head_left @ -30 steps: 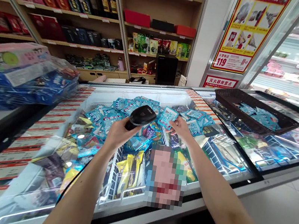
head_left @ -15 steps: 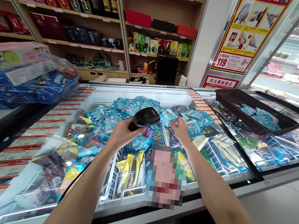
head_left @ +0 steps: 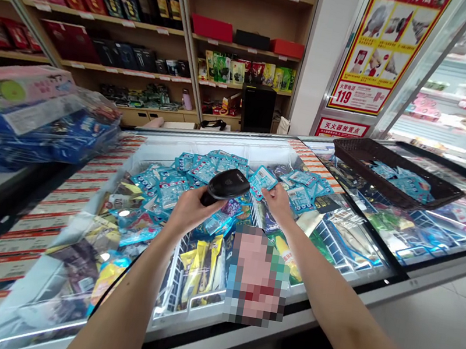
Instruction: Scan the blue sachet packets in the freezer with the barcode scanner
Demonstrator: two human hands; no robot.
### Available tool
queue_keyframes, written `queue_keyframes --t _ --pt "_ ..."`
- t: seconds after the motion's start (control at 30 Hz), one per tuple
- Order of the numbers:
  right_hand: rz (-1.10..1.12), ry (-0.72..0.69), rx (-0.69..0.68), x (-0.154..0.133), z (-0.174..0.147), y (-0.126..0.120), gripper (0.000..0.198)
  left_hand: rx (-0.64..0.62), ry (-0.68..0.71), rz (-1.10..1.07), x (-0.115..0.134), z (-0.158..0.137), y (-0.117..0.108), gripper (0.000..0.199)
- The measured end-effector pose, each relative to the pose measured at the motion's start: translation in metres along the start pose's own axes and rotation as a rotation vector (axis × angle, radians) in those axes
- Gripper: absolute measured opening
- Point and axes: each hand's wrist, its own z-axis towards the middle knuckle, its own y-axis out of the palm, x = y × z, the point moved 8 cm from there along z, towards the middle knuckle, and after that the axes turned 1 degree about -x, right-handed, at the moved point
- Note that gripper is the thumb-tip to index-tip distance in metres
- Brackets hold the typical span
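In my left hand (head_left: 192, 209) is a black barcode scanner (head_left: 227, 185), its head pointing right and its cable running down along my forearm. My right hand (head_left: 278, 202) pinches the edge of a small blue packet (head_left: 262, 181), held just right of the scanner's head. Beyond and on both sides of my hands, many similar blue packets (head_left: 170, 179) lie in a loose spread on the glass top of the chest freezer (head_left: 238, 140). Under the glass, yellow-wrapped items (head_left: 201, 264) sit in white wire baskets. A pixelated patch hides part of the freezer front.
At the back right, a dark brown basket (head_left: 396, 177) holds more blue packets. Plastic-wrapped boxes (head_left: 25, 118) are stacked at left. Price labels (head_left: 76, 185) line the freezer top. Behind stand wooden shelves (head_left: 185, 31) with bottles and boxes, and a red-and-yellow poster (head_left: 374, 49).
The blue packet in my right hand tilts slightly more upright before the scanner. The whole view shifts a little to the left; both hands keep their grip.
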Motion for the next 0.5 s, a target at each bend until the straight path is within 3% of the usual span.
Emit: queue_keyframes --t 0.5 --pt "-0.045 -0.008 0.001 0.0011 0.0004 0.0017 0.03 -0.014 -0.008 0.033 -0.0029 0.0001 0.001 0.05"
